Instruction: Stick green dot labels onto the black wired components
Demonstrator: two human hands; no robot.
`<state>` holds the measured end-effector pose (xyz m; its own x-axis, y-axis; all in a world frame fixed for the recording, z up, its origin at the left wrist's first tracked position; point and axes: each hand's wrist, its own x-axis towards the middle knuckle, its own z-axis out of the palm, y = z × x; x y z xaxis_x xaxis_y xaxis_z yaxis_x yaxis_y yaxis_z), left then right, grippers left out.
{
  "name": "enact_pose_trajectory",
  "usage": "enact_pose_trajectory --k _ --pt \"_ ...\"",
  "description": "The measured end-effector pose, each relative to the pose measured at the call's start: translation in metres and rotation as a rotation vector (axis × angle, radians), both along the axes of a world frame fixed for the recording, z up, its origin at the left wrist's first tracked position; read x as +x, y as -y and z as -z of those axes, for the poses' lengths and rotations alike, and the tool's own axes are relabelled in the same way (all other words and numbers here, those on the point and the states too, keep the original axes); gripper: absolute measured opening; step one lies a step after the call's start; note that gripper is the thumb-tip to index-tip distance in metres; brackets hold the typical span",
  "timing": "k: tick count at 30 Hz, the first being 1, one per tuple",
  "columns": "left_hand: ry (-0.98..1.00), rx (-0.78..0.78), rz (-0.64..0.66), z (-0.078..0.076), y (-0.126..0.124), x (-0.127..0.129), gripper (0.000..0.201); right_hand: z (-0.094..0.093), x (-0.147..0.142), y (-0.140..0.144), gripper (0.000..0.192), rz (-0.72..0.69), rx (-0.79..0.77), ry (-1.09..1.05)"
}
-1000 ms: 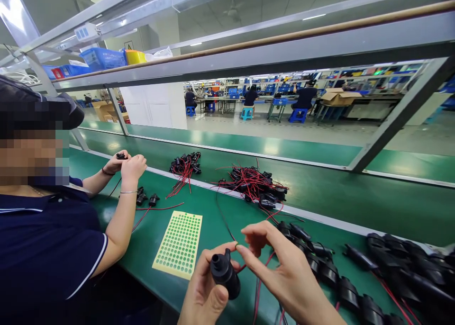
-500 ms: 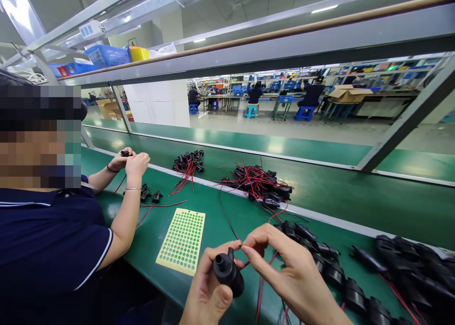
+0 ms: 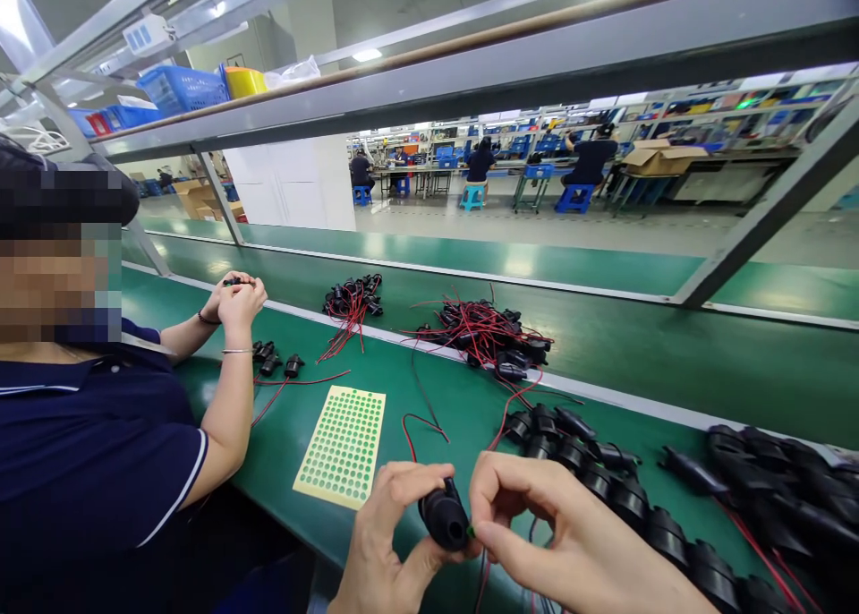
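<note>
My left hand (image 3: 395, 533) is wrapped round a small black water pump (image 3: 443, 517), its round nozzle end turned toward me. Close against the pump's right side, my right hand (image 3: 537, 524) pinches a tiny green dot sticker (image 3: 471, 532) between thumb and forefinger. I cannot tell whether the sticker touches the pump. A pale yellow sheet of green dot stickers (image 3: 341, 444) lies flat on the green bench, left of and beyond my hands. Thin red and black wires (image 3: 426, 420) trail on the bench just past my left hand.
Several black pumps (image 3: 627, 499) stand in rows at right, beside a darker heap (image 3: 778, 498). Farther back lie two piles of red-wired pumps (image 3: 480, 332) (image 3: 352, 301). A co-worker (image 3: 100, 435) sits at left, hands raised over the bench. A metal shelf beam (image 3: 429, 68) crosses overhead.
The pump has been turned in my left hand, its nozzle end now pointing lower and to the right. My right hand has moved slightly down and right, and a green dot now shows at its fingertips.
</note>
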<state>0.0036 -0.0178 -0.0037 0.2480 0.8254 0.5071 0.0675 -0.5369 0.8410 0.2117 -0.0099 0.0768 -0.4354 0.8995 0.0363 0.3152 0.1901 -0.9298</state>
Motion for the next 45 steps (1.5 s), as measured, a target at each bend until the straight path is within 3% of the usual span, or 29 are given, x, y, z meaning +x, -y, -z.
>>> enact_pose_trajectory --k 10,24,31,34,38,41,43,45 --pt "-0.084 0.111 0.08 0.002 -0.004 -0.001 0.039 -0.013 0.004 0.006 0.018 -0.023 -0.008 0.175" --pt "-0.091 0.06 0.125 -0.002 -0.003 -0.001 0.033 -0.014 0.002 0.014 0.026 -0.012 0.323 0.243" --pt "-0.112 0.071 0.129 -0.002 -0.001 -0.003 0.037 -0.004 0.003 0.023 0.024 0.024 0.354 0.308" --pt "-0.111 0.088 0.134 -0.002 -0.001 -0.003 0.036 -0.007 0.005 0.022 0.022 -0.001 0.227 0.263" --pt "-0.089 0.131 0.164 -0.004 -0.001 -0.003 0.036 -0.008 0.005 0.007 0.024 -0.104 -0.116 0.016" --pt "-0.027 0.05 0.165 0.0 -0.001 -0.004 0.033 -0.002 0.002 -0.006 0.027 -0.18 -0.276 -0.151" --pt "0.067 -0.084 0.172 0.004 -0.001 -0.004 0.034 0.003 0.002 -0.01 0.024 -0.193 -0.21 -0.167" --pt "0.134 -0.224 0.192 0.006 -0.001 -0.004 0.044 0.006 0.006 -0.011 0.02 -0.119 0.065 -0.128"
